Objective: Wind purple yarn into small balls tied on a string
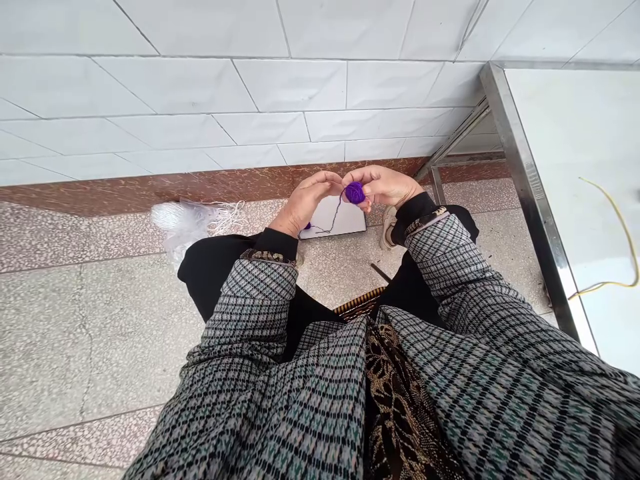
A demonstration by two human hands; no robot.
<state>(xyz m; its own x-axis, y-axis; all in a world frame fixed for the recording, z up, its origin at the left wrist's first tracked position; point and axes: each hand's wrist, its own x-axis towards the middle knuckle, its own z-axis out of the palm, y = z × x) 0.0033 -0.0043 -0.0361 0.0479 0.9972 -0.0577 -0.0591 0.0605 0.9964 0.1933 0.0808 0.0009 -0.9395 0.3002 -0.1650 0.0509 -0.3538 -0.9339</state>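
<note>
A small ball of purple yarn (pixel 355 193) is gripped in the fingers of my right hand (pixel 387 187). My left hand (pixel 306 201) curves toward it from the left, its fingertips closed at the strand beside the ball. From there the loose purple strand (pixel 336 215) hangs down over a white flat panel (pixel 345 223) lower down between my knees. Another bit of purple yarn (pixel 307 227) shows by my left wrist, partly hidden.
A clear plastic bag with white cord (pixel 193 219) lies on the speckled floor by the wall, left of my knee. To the right stands a metal-edged table (pixel 525 153) with a yellow cord (pixel 623 223) on its white top. A white tiled wall (pixel 295 87) rises ahead.
</note>
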